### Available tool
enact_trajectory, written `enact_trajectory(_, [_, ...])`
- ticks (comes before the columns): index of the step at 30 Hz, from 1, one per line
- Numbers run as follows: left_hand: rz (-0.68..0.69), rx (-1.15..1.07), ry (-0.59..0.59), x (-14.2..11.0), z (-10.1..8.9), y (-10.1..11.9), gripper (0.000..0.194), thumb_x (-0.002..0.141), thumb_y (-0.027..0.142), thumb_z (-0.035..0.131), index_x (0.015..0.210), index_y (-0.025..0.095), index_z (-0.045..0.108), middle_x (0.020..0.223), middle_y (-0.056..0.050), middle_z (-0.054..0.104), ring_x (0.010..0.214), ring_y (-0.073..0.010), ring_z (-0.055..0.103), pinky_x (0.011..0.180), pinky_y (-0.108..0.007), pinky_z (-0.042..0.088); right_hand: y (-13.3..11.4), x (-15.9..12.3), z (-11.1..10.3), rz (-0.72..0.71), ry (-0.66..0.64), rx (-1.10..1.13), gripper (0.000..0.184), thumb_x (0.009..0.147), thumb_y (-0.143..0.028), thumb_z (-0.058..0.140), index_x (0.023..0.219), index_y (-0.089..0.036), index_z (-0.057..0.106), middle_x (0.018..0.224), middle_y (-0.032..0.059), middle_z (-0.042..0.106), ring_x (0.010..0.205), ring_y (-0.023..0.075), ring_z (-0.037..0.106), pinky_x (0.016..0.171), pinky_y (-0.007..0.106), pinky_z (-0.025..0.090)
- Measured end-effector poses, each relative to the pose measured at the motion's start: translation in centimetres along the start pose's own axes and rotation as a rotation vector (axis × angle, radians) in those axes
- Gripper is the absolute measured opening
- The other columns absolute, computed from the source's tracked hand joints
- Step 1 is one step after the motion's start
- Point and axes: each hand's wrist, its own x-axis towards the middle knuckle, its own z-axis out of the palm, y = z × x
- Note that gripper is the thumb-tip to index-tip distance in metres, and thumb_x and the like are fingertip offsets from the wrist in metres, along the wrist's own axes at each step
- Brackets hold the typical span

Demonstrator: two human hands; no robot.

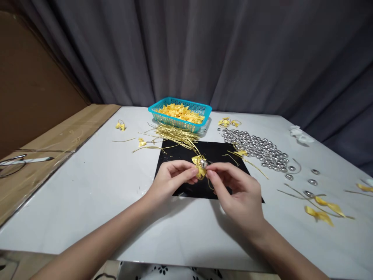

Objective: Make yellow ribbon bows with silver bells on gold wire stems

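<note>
At mid-frame, the left hand [175,178] and right hand [240,190] pinch a yellow ribbon bow [200,172] from opposite sides, fingertips closed, seemingly steadying its silver bead [203,164] above the black mat [190,190].

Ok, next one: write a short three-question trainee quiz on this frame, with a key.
1. True or false: the heap of silver pieces lies to the right of the basket.
2. What fills that basket? (a) white paper (b) yellow ribbon pieces (c) eyeglasses
3. Fill in the colour: the left hand and right hand meet at a yellow bow above a ____ sheet.

Key: 1. True. 2. b. 3. black.
</note>
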Motion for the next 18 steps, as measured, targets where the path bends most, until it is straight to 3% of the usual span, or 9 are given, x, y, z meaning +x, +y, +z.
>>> enact_trajectory(8, [-0.031,-0.063,-0.075,-0.25,0.0,0.13,0.011,0.074,0.027,0.068,0.071,0.017,0.07,0.064,0.0,0.066,0.061,-0.0078,0.059,0.061,-0.017,0.047,-0.25,0.14,-0.73,-0.219,0.012,-0.124,0.012,0.08,-0.008,0.053,0.083,-0.016,0.061,0.068,0.0037,0.059,0.056,0.0123,0.053,0.047,0.025,0.04])
enact_trajectory(18, [-0.04,-0.063,-0.092,-0.17,-0.13,-0.01,0.013,0.074,0.028,0.067,0.072,0.016,0.068,0.063,0.0,0.064,0.061,-0.0081,0.058,0.061,-0.018,0.047,-0.4,0.24,-0.65,-0.272,0.013,-0.147,0.011,0.079,-0.004,0.053,0.082,-0.012,0.061,0.063,0.0026,0.054,0.05,0.0087,0.044,0.046,0.024,0.034])
